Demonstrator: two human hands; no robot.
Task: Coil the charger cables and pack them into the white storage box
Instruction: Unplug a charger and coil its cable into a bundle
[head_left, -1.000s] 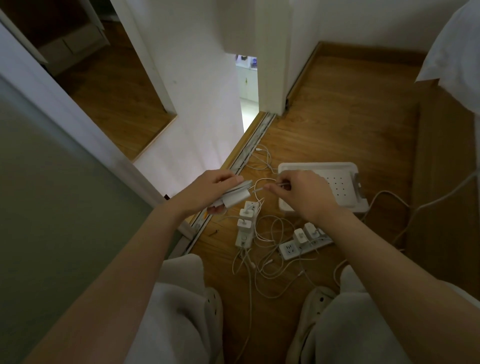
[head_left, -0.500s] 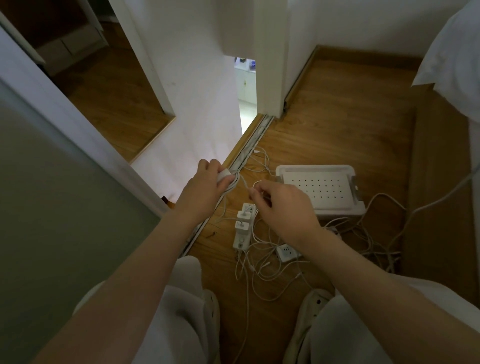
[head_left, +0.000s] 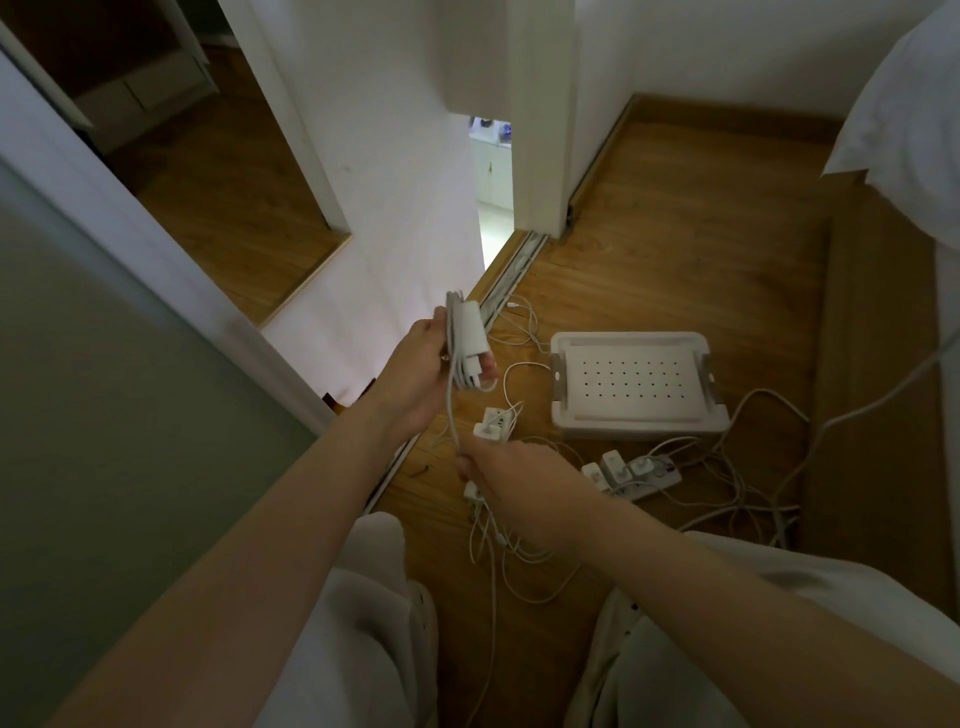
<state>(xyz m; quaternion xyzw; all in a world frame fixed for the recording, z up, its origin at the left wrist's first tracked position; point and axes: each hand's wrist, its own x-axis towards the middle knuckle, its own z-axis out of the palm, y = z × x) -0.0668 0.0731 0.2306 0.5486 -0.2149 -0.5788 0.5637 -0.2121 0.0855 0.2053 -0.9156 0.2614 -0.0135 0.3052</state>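
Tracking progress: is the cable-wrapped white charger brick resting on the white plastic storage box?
No, the left hand grips the white charger brick in the air, apart from the white plastic storage box.

Setting: a home, probably a bedroom. Wood plank floor (head_left: 675, 260) fills centre and right. At the right edge, white bedding (head_left: 914, 130) hangs over a wooden bed frame (head_left: 883, 415). A sliding-door track (head_left: 511, 270) runs diagonally from centre toward lower left. White walls (head_left: 389, 182). A narrow gap at top centre shows a brighter room with a cabinet (head_left: 491, 171). Upper left: an adjoining room (head_left: 223, 208), also wood-floored. A power strip (head_left: 644, 475) and loose cables (head_left: 530, 364) lie on the floor at centre.
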